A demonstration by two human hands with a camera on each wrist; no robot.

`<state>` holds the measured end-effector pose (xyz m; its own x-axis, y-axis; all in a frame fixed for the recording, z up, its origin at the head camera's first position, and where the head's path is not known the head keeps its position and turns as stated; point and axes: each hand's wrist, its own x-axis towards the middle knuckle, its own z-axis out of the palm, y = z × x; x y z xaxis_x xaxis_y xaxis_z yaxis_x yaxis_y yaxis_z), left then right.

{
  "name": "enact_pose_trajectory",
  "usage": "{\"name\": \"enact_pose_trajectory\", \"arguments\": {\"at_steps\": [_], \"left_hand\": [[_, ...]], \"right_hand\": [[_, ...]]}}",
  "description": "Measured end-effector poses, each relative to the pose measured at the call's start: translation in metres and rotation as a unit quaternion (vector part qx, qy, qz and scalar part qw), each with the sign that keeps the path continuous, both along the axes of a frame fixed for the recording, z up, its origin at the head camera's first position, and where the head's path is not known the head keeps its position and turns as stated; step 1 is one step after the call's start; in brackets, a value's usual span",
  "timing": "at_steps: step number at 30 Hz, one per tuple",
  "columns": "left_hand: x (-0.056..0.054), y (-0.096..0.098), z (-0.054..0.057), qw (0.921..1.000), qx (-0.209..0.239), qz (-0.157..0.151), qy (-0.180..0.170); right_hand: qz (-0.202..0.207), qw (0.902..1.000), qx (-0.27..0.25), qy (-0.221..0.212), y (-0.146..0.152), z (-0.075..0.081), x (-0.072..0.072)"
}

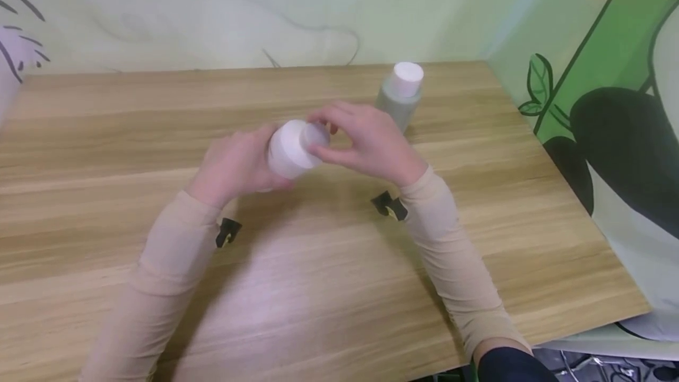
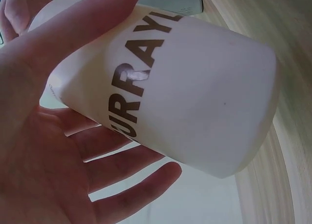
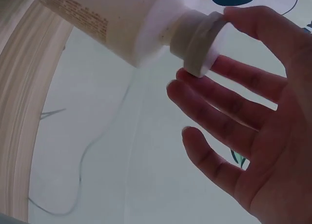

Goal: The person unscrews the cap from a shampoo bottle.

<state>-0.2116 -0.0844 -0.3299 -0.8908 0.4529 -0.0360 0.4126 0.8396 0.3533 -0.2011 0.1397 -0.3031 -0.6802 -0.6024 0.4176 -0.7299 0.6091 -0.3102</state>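
Observation:
My left hand grips a white bottle around its body, holding it tilted above the table with its top toward my right hand. Dark capital letters run across the bottle in the left wrist view, where the thumb lies over one side and the fingers pass behind. At the neck, my right hand pinches the white round cap between thumb and fingertips. The cap sits at the mouth of the bottle, in line with its shoulder. In the right wrist view, the lower fingers of that hand are spread loosely beside the cap.
A second bottle, greyish with a white cap, stands upright behind my right hand on the wooden table. A painted wall borders the table's back, and another with green and black shapes borders the right.

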Motion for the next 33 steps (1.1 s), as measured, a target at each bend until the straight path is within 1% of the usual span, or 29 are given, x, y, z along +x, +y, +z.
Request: {"name": "enact_pose_trajectory", "arguments": {"at_steps": [7,10,12,13,15,17,20,22,23,29,33], "left_hand": [[-0.0014,-0.0005,0.0027,0.9999,-0.007,0.003,-0.007],[-0.0015,-0.0003,0.0021,0.9999,-0.006,0.002,-0.011],[-0.0016,-0.0002,0.0015,0.9999,-0.001,0.001,-0.011],[-0.0015,-0.0002,0.0012,0.9999,0.002,0.001,-0.012],[-0.0012,-0.0006,0.0008,0.9999,0.010,0.001,-0.012],[-0.0008,-0.0008,0.0005,0.9997,0.017,0.002,-0.014],[-0.0002,-0.0009,0.0002,0.9995,0.022,0.004,-0.021],[0.0000,-0.0007,0.0003,0.9996,0.019,0.004,-0.022],[0.0000,-0.0006,0.0003,0.9997,0.016,0.004,-0.020],[0.0000,-0.0002,-0.0002,0.9999,0.006,-0.002,-0.011],[-0.0005,-0.0003,0.0001,0.9999,-0.001,-0.003,-0.011]], "right_hand": [[0.062,0.9973,0.018,0.034,0.0012,0.0016,-0.0010],[0.078,0.9963,0.020,0.030,0.0013,0.0017,-0.0018],[0.080,0.9966,0.012,0.015,0.0009,0.0022,-0.0019],[0.079,0.9969,0.005,0.006,0.0007,0.0025,-0.0020],[0.062,0.9980,-0.008,-0.013,-0.0001,0.0038,-0.0013],[0.032,0.9985,-0.020,-0.040,-0.0012,0.0055,-0.0002],[-0.009,0.9969,-0.029,-0.073,-0.0030,0.0063,0.0005],[-0.021,0.9955,-0.031,-0.087,-0.0040,0.0052,0.0004],[-0.021,0.9954,-0.031,-0.089,-0.0044,0.0043,0.0004],[0.003,0.9986,-0.016,-0.051,-0.0042,-0.0004,0.0012],[0.045,0.9987,-0.003,-0.025,-0.0022,-0.0008,0.0012]]}}
